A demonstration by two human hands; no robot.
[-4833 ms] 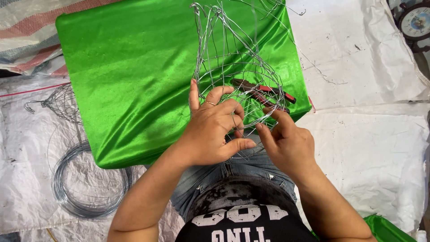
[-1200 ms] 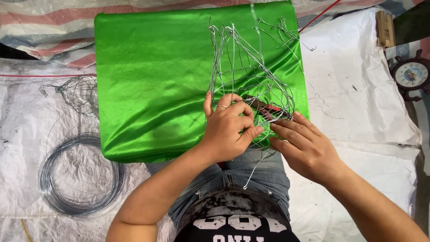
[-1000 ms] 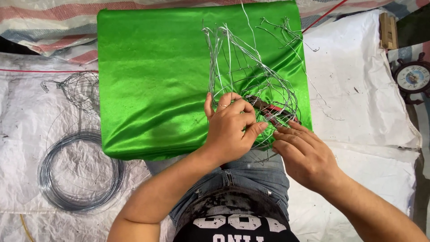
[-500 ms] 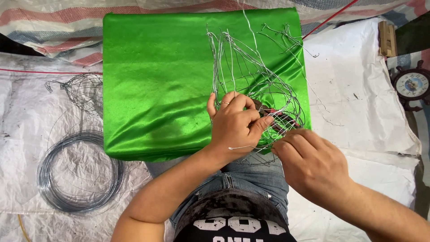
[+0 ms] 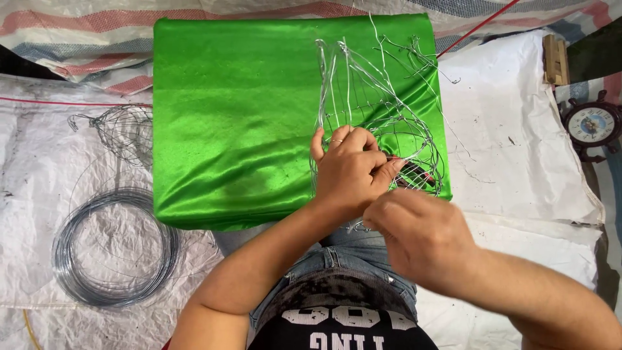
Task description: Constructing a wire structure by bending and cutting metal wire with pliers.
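A thin silver wire frame (image 5: 382, 116), shaped like a basket, stands on a shiny green cloth (image 5: 246, 110) spread over a low board. My left hand (image 5: 346, 168) grips the frame's near rim with the fingers curled around its wires. My right hand (image 5: 424, 236) is closed just below it, nearer my body, and seems to pinch a loose wire end; its grip is mostly hidden by the back of the hand. Red-handled pliers (image 5: 414, 174) lie inside the frame on the cloth, partly hidden by my left hand.
A coil of grey wire (image 5: 116, 249) lies on the white sacking at the left. A smaller wire basket (image 5: 123, 133) rests above it. A round wall clock (image 5: 593, 124) and a wooden block (image 5: 554, 59) sit at the right edge.
My right hand has drawn back from the frame toward my body and closed. My left hand stays on the rim. The view has shifted slightly, so the cloth sits lower in frame.
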